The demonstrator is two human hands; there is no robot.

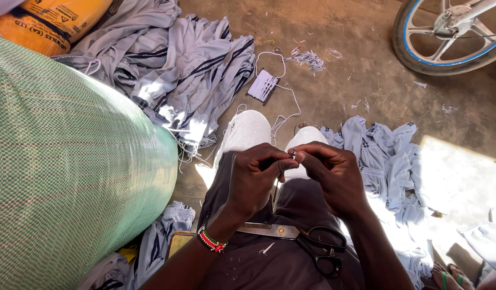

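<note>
Green woven sack [60, 177] fills the floor's left side, grey garments [178, 64] piled behind. Left hand [256, 180] & right hand [333, 177] meet over the lap, both pinched shut on a small metal bit [292, 154], too tiny to ID; prob light, slippery, needs fingertip grip. Scissors [307, 241] rest on lap.

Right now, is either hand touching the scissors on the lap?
Apart. The head view shows the left hand and right hand raised together, fingertips pinched, while the scissors lie untouched on the lap nearer the body.
</note>
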